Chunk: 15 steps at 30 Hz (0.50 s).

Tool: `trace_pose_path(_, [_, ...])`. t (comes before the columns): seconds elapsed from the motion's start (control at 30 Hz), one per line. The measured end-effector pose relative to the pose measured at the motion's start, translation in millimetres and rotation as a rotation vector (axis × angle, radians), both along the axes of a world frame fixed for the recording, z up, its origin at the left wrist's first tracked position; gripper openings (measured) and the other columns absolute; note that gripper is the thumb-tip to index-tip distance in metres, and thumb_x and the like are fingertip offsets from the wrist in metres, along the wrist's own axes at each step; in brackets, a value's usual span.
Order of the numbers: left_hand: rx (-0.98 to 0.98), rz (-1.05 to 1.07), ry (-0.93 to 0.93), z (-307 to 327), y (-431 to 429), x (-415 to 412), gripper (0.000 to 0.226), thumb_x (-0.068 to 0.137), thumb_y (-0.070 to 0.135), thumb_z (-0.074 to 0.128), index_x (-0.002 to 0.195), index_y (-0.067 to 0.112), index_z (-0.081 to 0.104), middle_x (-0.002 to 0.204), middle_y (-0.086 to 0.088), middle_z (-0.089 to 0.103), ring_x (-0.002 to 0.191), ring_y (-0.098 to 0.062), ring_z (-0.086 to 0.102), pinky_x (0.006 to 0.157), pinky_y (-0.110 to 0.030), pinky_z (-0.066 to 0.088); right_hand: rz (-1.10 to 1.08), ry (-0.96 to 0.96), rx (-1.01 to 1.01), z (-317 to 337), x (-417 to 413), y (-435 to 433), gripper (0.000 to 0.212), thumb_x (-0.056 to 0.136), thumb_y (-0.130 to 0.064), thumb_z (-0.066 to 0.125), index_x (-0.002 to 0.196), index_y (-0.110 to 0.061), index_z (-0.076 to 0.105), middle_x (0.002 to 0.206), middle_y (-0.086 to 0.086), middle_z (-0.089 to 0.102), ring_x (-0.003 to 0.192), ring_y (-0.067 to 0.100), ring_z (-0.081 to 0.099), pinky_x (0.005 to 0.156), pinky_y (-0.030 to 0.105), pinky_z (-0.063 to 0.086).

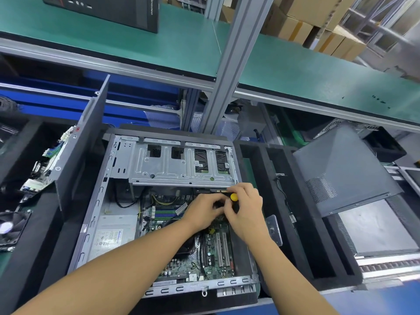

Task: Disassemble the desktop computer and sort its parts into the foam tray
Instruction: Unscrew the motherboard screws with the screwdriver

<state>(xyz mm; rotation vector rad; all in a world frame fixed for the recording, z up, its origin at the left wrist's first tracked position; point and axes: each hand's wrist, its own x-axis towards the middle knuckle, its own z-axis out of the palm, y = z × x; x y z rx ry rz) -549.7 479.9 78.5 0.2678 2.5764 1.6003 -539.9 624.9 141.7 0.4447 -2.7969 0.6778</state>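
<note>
Right hand (244, 213) grips the yellow-topped screwdriver (234, 197); left hand (201, 211) curls close by — holding what, I cannot tell. 1 slip could scratch the green board (216, 262).

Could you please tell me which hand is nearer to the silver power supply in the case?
Left. The left hand is over the motherboard, right of the power supply; the right hand is farther right, holding a yellow-capped screwdriver.

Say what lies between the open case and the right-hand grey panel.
Head view: the foam tray, its black walls and slots, with a thin cable and a clear plastic piece lying there.
</note>
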Motion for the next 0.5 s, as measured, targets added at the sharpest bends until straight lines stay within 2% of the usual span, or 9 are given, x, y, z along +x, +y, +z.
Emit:
trace_pose_path(0.07, [-0.026, 0.008, 0.003, -1.5, 0.8, 1.1, 0.016, 0.087, 0.028, 0.068, 0.100, 0.037, 0.066, 0.077, 0.006, 0.067, 0.067, -0.012, 0.057, 0.066, -0.037, 0.049, -0.058, -0.015, -0.034, -0.5, -0.6, -1.0, 0.023, 0.085, -0.024, 0.072, 0.104, -0.016, 0.061, 0.103, -0.006, 0.048, 0.093, 0.015, 0.048, 0.081, 0.031, 0.034])
trace_pose_path(0.1, [-0.030, 0.004, 0.015, -2.3, 0.9, 1.8, 0.016, 0.086, 0.029, 0.069, 0.100, 0.036, 0.065, 0.078, 0.005, 0.067, 0.069, -0.014, 0.057, 0.067, -0.037, 0.051, -0.066, -0.023, -0.039, -1.1, -0.2, -1.2, 0.024, 0.086, -0.025, 0.072, 0.104, -0.015, 0.060, 0.101, -0.006, 0.047, 0.091, 0.015, 0.048, 0.081, 0.031, 0.035])
trace_pose_path(0.2, [-0.020, -0.034, 0.066, -3.1, 1.6, 2.0, 0.025, 0.087, 0.029, 0.069, 0.111, 0.036, 0.066, 0.092, 0.011, 0.070, 0.082, -0.009, 0.062, 0.073, -0.031, 0.051, -0.025, -0.045, -0.050, -1.3, 1.5, -0.6, 0.022, 0.088, -0.018, 0.071, 0.106, -0.013, 0.059, 0.101, -0.004, 0.050, 0.093, 0.018, 0.051, 0.083, 0.035, 0.038])
trace_pose_path(0.27, [-0.058, -0.072, 0.083, -4.0, 1.5, 0.4, 0.022, 0.089, 0.029, 0.068, 0.111, 0.032, 0.069, 0.100, 0.010, 0.071, 0.092, -0.010, 0.062, 0.080, -0.033, 0.052, 0.006, -0.055, -0.050, -0.1, 2.2, 0.5, 0.023, 0.088, -0.014, 0.069, 0.109, -0.014, 0.059, 0.103, -0.003, 0.053, 0.096, 0.018, 0.051, 0.084, 0.035, 0.037])
trace_pose_path(0.4, [-0.119, -0.091, 0.072, -6.3, 1.0, -0.9, 0.011, 0.089, 0.029, 0.066, 0.099, 0.024, 0.067, 0.089, 0.001, 0.065, 0.084, -0.017, 0.058, 0.078, -0.042, 0.050, 0.026, -0.051, -0.049, 2.1, 3.3, 0.7, 0.025, 0.087, -0.008, 0.068, 0.110, -0.014, 0.060, 0.105, -0.003, 0.055, 0.098, 0.019, 0.051, 0.085, 0.035, 0.036])
trace_pose_path(0.5, [-0.113, -0.102, 0.049, -3.1, 0.9, -1.8, 0.011, 0.089, 0.028, 0.066, 0.099, 0.024, 0.067, 0.088, 0.000, 0.066, 0.081, -0.019, 0.059, 0.077, -0.042, 0.051, 0.044, -0.032, -0.026, 3.7, 4.1, -0.7, 0.026, 0.084, -0.008, 0.067, 0.107, -0.016, 0.060, 0.103, -0.005, 0.055, 0.097, 0.018, 0.050, 0.082, 0.035, 0.034])
